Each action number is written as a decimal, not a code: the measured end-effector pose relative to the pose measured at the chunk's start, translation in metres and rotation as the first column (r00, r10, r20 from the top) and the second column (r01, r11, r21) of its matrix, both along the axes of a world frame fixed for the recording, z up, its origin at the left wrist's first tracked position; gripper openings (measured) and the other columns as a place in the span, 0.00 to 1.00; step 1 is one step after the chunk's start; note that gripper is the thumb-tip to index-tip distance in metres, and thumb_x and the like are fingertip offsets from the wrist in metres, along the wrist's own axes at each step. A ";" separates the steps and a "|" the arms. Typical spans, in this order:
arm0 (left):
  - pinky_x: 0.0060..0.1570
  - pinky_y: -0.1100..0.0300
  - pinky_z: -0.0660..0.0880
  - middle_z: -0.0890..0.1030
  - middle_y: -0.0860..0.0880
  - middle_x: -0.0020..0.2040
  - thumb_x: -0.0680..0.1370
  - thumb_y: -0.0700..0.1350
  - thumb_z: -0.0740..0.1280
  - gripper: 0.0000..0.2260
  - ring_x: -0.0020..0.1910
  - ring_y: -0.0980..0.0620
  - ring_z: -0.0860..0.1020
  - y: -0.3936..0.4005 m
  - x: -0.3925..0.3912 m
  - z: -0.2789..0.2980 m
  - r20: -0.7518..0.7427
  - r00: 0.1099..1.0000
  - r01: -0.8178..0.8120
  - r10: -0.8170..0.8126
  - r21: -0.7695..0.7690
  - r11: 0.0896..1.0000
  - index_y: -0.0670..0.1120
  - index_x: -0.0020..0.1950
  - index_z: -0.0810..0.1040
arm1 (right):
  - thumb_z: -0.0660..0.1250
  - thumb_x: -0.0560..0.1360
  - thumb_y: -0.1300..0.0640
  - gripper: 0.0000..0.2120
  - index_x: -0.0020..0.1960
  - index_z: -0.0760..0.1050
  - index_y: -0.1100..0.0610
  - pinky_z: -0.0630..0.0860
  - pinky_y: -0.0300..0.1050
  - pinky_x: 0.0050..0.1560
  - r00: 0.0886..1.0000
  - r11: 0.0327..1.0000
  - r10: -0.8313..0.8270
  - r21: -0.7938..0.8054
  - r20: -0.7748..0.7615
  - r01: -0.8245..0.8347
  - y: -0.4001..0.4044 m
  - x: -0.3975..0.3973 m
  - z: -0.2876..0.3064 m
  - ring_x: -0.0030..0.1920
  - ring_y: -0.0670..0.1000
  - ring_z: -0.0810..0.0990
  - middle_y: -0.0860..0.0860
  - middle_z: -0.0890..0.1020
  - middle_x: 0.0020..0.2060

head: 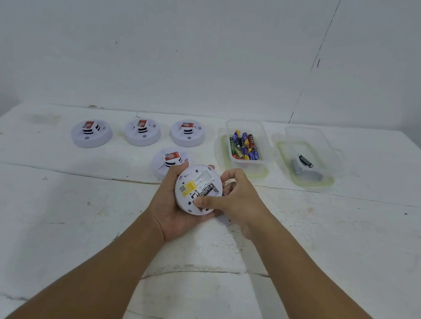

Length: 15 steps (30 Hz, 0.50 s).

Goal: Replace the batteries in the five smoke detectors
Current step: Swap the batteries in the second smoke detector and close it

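My left hand (170,213) cups a white round smoke detector (195,184) from below, its back side facing up with a yellow label and an open battery bay. A black battery (208,189) lies in that bay. My right hand (235,203) curls around the detector's right edge, thumb tip pressing near the battery's lower end. Several other white detectors stand face up on the table: one at the left (91,133), one beside it (142,132), one further right (187,132), and one (169,159) partly hidden behind my left hand.
A clear tub (263,153) holding several coloured batteries sits on its lid at the back right. A second clear tub (317,170) to its right holds a dark battery and a grey object. The table (62,220) is white and cracked, with a wall behind.
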<state>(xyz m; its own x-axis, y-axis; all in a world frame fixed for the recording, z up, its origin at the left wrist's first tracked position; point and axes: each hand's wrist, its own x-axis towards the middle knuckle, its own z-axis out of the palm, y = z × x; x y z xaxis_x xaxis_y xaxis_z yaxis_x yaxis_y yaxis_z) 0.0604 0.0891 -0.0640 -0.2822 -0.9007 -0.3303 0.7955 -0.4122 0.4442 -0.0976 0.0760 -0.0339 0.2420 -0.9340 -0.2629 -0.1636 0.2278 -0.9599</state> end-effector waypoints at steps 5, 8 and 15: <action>0.65 0.40 0.75 0.79 0.35 0.67 0.80 0.60 0.65 0.26 0.62 0.36 0.81 0.001 -0.003 0.003 0.005 1.000 0.011 -0.011 -0.009 1.000 0.43 0.69 0.77 | 0.83 0.66 0.69 0.31 0.64 0.72 0.60 0.76 0.34 0.29 0.997 0.998 0.060 -0.024 0.040 -0.059 0.003 -0.009 0.000 0.28 0.37 0.79 0.43 0.79 0.28; 0.60 0.40 0.79 0.80 0.35 0.65 0.80 0.60 0.64 0.25 0.59 0.35 0.82 0.002 -0.004 0.002 -0.001 1.000 0.005 -0.005 -0.013 1.000 0.43 0.69 0.77 | 0.81 0.68 0.71 0.29 0.64 0.73 0.60 0.78 0.34 0.31 0.993 0.994 0.105 -0.029 0.059 -0.104 0.004 -0.010 0.003 0.30 0.38 0.81 0.39 0.79 0.25; 0.58 0.40 0.80 0.82 0.34 0.62 0.81 0.60 0.64 0.24 0.55 0.35 0.84 0.004 -0.005 0.003 0.010 1.000 -0.021 0.021 0.015 1.000 0.41 0.61 0.83 | 0.88 0.61 0.62 0.31 0.58 0.78 0.54 0.82 0.43 0.35 0.997 0.998 0.067 -0.019 -0.035 -0.068 -0.004 -0.004 0.002 0.35 0.46 0.84 0.52 0.83 0.37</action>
<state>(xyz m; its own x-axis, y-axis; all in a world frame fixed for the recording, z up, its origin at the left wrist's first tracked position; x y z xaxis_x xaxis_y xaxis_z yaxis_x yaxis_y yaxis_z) 0.0557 0.0926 -0.0613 -0.2603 -0.9011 -0.3468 0.7996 -0.4025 0.4456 -0.1019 0.0721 -0.0317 0.2957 -0.9209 -0.2538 -0.2113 0.1960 -0.9576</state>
